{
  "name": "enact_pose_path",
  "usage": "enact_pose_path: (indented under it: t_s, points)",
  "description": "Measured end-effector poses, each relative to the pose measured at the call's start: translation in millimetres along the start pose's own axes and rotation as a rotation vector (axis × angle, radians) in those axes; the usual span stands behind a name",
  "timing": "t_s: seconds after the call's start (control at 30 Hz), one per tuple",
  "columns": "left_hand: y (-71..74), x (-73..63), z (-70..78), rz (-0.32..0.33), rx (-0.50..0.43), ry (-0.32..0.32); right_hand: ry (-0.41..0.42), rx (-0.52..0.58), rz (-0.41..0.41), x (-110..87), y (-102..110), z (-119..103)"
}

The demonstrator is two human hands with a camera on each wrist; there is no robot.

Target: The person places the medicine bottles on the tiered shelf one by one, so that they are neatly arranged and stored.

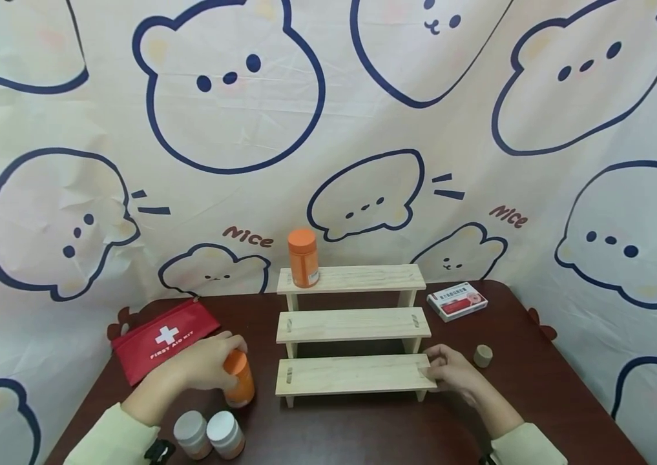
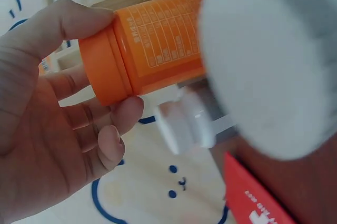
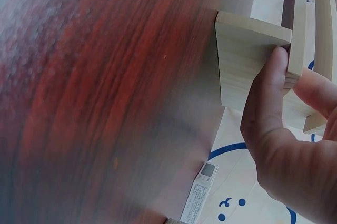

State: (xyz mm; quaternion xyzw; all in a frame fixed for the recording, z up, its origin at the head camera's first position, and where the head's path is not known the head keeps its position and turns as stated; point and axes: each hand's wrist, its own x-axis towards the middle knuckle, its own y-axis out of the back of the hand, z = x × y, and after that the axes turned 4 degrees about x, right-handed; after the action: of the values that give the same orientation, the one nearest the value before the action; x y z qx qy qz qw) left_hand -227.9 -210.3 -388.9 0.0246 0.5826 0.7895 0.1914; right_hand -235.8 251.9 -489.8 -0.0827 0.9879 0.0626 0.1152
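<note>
Left hand gripped an orange cylindrical plastic bottle, at eight o'clock from the pale wooden three-tier stand, whose four-o'clock end the right hand pinched; a low backward swing could have toppled two white-lidded round jars at the bottle's seven o'clock.

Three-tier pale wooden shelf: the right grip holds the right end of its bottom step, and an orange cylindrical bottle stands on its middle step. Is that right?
Not quite: the orange cylindrical bottle stands on the top step, as the head view shows. The right grip does hold the right end of the bottom step.
</note>
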Motion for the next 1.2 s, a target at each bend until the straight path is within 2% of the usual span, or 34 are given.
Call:
enact_pose_path:
  t_s: [0.2,0.33,0.5,0.67,0.8,1.0,1.2]
  points:
    - [19.4,-0.7,7.1,0.04,-0.004,-0.022,-0.018,-0.029,0.017,0.5,0,0]
    - [32.0,1.8,18.2,0.028,-0.009,-0.051,-0.016,-0.02,0.035,-2.8,4,1]
    - [43.9,2.5,25.1,-0.004,-0.007,-0.076,-0.009,0.031,-0.004,-1.4,0,5]
    - [53.9,7.8,35.1,-0.011,-0.021,-0.156,-0.014,0.017,0.034,1.2,-1,5]
    - [63.6,7.4,44.0,0.003,-0.018,-0.229,-0.008,0.014,0.024,5.1,-5,3]
    - [74.2,17.3,66.8,0.043,0.036,-0.311,-0.015,0.018,0.026,5.3,-4,5]
    - [79.3,32.4,98.3,0.062,0.085,-0.311,-0.013,0.023,0.004,2.0,1,4]
